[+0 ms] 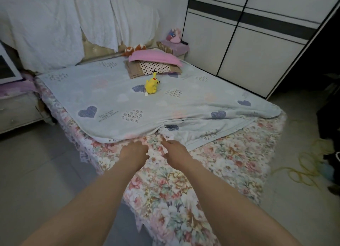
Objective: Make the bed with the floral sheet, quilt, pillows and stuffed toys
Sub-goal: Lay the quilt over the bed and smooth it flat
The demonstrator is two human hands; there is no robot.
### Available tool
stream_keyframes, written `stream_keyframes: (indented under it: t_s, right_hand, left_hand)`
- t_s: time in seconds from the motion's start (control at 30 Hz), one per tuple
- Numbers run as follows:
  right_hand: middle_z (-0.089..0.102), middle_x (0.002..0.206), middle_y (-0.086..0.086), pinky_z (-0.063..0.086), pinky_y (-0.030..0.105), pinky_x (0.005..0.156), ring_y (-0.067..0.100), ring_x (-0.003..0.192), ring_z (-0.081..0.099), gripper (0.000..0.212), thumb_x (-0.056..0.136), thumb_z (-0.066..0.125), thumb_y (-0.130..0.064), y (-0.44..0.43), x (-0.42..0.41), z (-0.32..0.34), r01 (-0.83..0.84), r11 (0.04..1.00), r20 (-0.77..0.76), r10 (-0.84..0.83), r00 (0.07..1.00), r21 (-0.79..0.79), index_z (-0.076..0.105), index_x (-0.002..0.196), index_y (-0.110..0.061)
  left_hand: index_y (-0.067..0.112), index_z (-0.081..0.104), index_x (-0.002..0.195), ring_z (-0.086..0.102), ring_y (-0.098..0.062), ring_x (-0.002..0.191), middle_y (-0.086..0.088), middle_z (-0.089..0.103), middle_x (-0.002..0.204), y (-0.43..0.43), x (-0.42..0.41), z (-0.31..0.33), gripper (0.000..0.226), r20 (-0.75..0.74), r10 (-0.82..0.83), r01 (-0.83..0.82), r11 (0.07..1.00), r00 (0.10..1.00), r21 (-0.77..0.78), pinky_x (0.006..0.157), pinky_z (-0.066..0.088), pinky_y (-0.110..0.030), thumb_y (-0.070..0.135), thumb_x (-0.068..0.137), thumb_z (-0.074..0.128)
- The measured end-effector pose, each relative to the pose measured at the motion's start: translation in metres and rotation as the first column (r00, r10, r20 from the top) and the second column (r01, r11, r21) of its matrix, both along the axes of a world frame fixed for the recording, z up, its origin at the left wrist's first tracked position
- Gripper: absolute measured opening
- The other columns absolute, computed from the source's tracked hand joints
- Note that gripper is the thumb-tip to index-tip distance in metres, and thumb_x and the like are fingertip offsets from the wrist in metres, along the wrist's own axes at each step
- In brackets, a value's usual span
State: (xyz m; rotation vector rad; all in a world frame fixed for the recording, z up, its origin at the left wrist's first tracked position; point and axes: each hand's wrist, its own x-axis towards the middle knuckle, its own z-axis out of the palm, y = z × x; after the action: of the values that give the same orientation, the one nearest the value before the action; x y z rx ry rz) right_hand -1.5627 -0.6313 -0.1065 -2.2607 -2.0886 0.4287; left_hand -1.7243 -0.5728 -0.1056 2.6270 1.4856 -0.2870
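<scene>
The floral sheet (211, 163) covers the mattress and hangs over the near corner. A light blue quilt (119, 98) with heart prints lies over it, and its near edge is folded and bunched in the middle. My left hand (135, 152) and my right hand (174, 150) reach side by side over the sheet just below that fold, fingers loose and holding nothing. A yellow stuffed toy (151, 84) stands on the quilt. At the head lie a polka-dot pillow (153, 68), a pink pillow (154, 56) on top of it, and an orange stuffed toy (132, 50).
A white wardrobe (239, 43) runs along the right side of the bed. A pink toy (173, 36) sits on the far nightstand. A drawer unit (16, 113) stands at the left. Yellow cord (303, 170) lies coiled on the floor at the right. White cloths (46, 34) drape the headboard.
</scene>
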Motion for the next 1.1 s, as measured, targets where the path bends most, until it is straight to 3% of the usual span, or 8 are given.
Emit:
stream_keyframes:
  t_s: [0.13,0.27,0.73,1.1]
  right_hand:
    - [0.046,0.143,0.01,0.04,0.046,0.103,0.03,0.134,0.038,0.049,0.098,0.051,-0.015,-0.038,0.061,0.001,-0.082,0.997,0.062,0.083,0.995,-0.007,0.04,0.145,-0.013]
    - [0.044,0.145,0.011,0.04,0.046,0.104,0.03,0.135,0.037,0.051,0.098,0.053,-0.015,-0.064,0.107,0.005,-0.132,0.991,0.087,0.134,0.987,-0.029,0.038,0.147,-0.014]
    - [0.041,0.149,0.007,0.041,0.044,0.104,0.028,0.135,0.038,0.053,0.099,0.051,-0.014,-0.118,0.195,0.004,-0.107,0.993,0.072,0.111,0.991,-0.051,0.035,0.15,-0.017]
    - [0.043,0.148,0.005,0.039,0.041,0.106,0.027,0.134,0.039,0.055,0.098,0.053,-0.015,-0.111,0.27,-0.008,-0.434,0.9,0.067,0.436,0.898,-0.039,0.034,0.149,-0.02]
  left_hand:
    - [0.027,0.048,0.133,0.045,-0.024,0.122,-0.001,0.048,0.134,-0.049,0.042,-0.001,0.042,0.043,0.101,-0.102,0.995,0.994,0.018,0.089,0.045,-0.038,0.048,0.097,0.047]
    - [0.028,0.049,0.134,0.048,-0.024,0.12,0.0,0.049,0.133,-0.079,0.068,-0.003,0.04,0.069,0.148,-0.151,0.988,0.987,0.03,0.089,0.049,-0.038,0.046,0.098,0.046]
    - [0.027,0.05,0.135,0.051,-0.023,0.117,0.0,0.05,0.131,-0.125,0.144,-0.013,0.04,0.029,0.119,-0.118,0.993,0.992,-0.029,0.083,0.051,-0.037,0.044,0.099,0.045]
    - [0.027,0.051,0.133,0.05,-0.023,0.118,0.0,0.05,0.133,-0.175,0.21,-0.008,0.04,0.068,0.232,-0.236,0.97,0.97,0.058,0.09,0.047,-0.036,0.045,0.099,0.044]
